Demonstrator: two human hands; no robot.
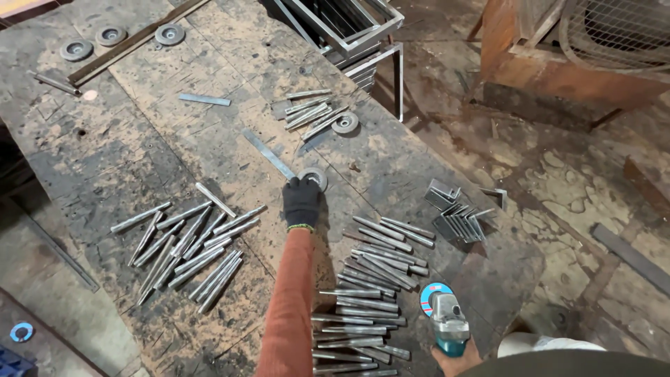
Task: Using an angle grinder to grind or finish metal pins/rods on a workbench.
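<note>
My left hand [301, 201], in a black glove with an orange sleeve behind it, reaches across the worn wooden workbench [105, 160]. Its fingertips touch the near edge of a round metal disc [317, 176]. Whether the fingers grip the disc is hidden by the glove. My right hand [455, 357] is bare and low at the bottom edge. It holds a teal angle grinder [447, 322] whose blue-and-red wheel [430, 292] points up. A flat metal strip [269, 153] lies just beyond the disc.
Piles of short steel rods lie left [188, 244], right [370, 279] and far [310, 112] of my left hand. Small angle brackets [457, 213] sit near the bench's right corner. More discs [112, 38] and a steel frame [356, 35] lie at the back.
</note>
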